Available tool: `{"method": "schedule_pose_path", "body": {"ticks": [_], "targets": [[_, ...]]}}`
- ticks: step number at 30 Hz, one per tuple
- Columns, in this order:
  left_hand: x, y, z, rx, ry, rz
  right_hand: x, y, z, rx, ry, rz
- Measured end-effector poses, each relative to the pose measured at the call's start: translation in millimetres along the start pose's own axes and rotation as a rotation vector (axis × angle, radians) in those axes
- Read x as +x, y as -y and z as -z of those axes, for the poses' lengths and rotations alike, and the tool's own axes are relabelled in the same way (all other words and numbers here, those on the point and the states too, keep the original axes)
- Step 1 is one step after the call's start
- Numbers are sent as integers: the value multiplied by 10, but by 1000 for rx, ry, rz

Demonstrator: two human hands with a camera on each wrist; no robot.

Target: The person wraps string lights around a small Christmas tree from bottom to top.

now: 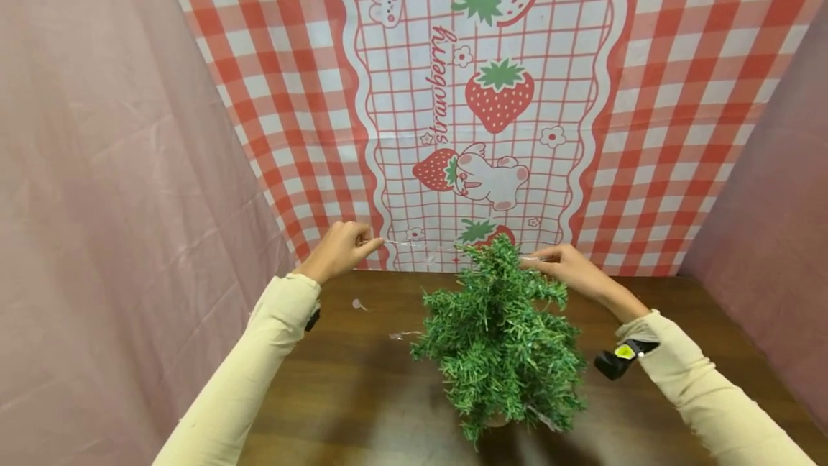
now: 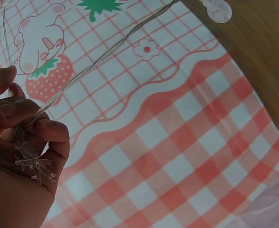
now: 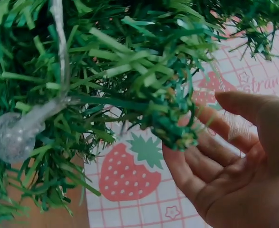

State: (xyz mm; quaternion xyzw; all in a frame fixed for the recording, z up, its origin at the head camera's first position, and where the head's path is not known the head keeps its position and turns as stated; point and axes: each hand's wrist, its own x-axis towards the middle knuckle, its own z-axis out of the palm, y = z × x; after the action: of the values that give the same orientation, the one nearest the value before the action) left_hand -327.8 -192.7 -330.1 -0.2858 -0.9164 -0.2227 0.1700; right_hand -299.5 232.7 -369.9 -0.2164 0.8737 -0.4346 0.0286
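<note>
A small green artificial Christmas tree stands on the table between the hands. My left hand, left of the treetop, grips a clear string light between curled fingers; a clear snowflake-shaped bulb lies against its palm. The wire runs across behind the treetop towards my right hand. That hand pinches the string by the tree's upper right side, with a clear piece showing near its palm. Among the branches in the right wrist view hangs a round clear bulb on its wire.
On the brown wooden table, left of the tree, lie a small round bulb and another clear bulb. A strawberry-print checked cloth hangs behind. Pink curtains flank both sides.
</note>
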Motion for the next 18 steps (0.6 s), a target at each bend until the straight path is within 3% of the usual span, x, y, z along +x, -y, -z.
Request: {"method": "schedule_pose_path", "body": {"ticks": [4, 10, 18], "targets": [[-109, 33, -74, -26, 7, 20, -24, -29, 3, 63, 23, -34], [-292, 84, -155, -36, -25, -20, -116, -80, 11, 83, 30, -14], [-617, 50, -113, -61, -58, -3, -225, -96, 1, 65, -3, -18]]}}
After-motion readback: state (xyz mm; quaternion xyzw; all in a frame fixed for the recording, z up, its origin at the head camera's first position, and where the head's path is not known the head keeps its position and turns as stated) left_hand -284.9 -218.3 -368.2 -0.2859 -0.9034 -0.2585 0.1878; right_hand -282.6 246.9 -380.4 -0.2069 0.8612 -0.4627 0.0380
